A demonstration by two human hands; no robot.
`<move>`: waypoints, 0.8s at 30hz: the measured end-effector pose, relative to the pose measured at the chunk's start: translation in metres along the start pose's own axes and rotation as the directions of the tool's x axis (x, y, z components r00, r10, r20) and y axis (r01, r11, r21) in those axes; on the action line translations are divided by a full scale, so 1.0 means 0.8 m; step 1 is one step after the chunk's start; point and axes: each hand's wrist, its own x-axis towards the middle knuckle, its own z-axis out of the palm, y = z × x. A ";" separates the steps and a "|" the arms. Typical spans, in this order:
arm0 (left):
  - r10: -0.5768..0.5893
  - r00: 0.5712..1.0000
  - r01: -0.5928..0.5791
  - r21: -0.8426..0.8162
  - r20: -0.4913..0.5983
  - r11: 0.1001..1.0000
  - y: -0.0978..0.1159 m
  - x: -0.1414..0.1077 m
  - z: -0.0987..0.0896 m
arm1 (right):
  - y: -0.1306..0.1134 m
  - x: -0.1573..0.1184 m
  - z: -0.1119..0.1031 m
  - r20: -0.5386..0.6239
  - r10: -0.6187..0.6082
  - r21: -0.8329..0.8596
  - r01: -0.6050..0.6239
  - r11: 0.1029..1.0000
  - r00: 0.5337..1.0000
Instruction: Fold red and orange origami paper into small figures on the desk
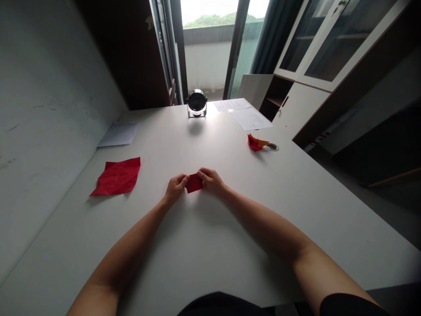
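Observation:
A small folded piece of red paper [194, 184] is held up between my two hands, over the middle of the white table. My left hand [176, 186] pinches its left edge, thumb on the near face. At the right edge my right hand [211, 179] grips it in the same way, thumb near the top corner. The fingers behind the paper are hidden. Off to the left lies a larger creased sheet of red paper [117, 176], spread out with its edges curling slightly.
Folded red and orange paper shapes [255, 142] sit at the right beside a round cable-hole cover [272, 147]. A round black device on a stand [197, 103] is at the far edge. Printed sheets [251, 119] lie back right; more papers [119, 133] lie by the left wall.

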 end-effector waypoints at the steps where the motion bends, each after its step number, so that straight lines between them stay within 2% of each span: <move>1: -0.007 1.000 0.007 -0.014 -0.004 1.000 0.000 0.000 0.000 | 0.000 0.000 0.000 -0.005 -0.002 0.003 0.002 1.000 1.000; 7: -0.031 0.998 0.027 -0.083 -0.050 0.996 0.000 0.002 -0.002 | 0.002 0.001 0.000 -0.014 -0.023 0.013 0.023 1.000 1.000; 10: -0.058 0.996 0.049 -0.121 -0.072 0.991 0.001 0.001 -0.002 | 0.002 0.002 -0.002 -0.010 -0.015 0.076 0.015 0.997 1.000; 24: -0.084 0.994 0.069 -0.170 -0.077 0.983 0.007 0.001 -0.001 | 0.001 0.004 -0.001 -0.029 -0.022 0.119 0.025 0.993 0.999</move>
